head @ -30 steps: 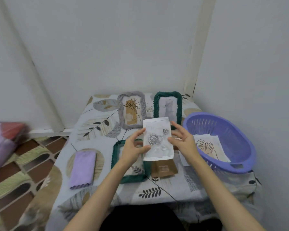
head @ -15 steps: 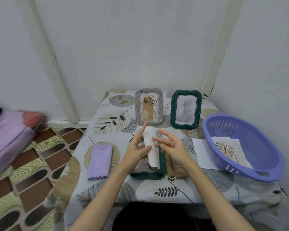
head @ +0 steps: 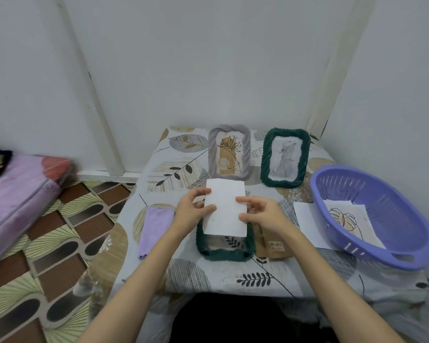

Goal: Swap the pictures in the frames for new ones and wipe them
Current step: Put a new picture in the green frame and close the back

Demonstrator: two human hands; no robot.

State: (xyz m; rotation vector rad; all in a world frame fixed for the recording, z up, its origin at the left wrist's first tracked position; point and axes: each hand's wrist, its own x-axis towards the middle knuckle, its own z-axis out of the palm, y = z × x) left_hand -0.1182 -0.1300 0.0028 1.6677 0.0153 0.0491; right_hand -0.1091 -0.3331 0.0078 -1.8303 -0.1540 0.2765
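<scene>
1. A green frame (head: 224,246) is lying flat near the counter's (head: 208,276) front edge, with brown backing card (head: 273,246) just right of it.
2. Both hands are holding a white picture sheet (head: 225,211), blank side up, above that frame: the left hand (head: 191,214) is pinching its left edge, the right hand (head: 263,216) its right edge.
3. A lilac cloth (head: 154,229) is lying left; a purple basket (head: 372,216) with a leaf print (head: 344,219) is sitting right.
4. Farther back, a grey frame (head: 229,152) and another green frame (head: 285,160) are standing upright.

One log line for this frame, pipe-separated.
stage: picture swap | left hand + right hand: hold white sheet, blank side up | over green frame lying flat | purple cloth: untouched
</scene>
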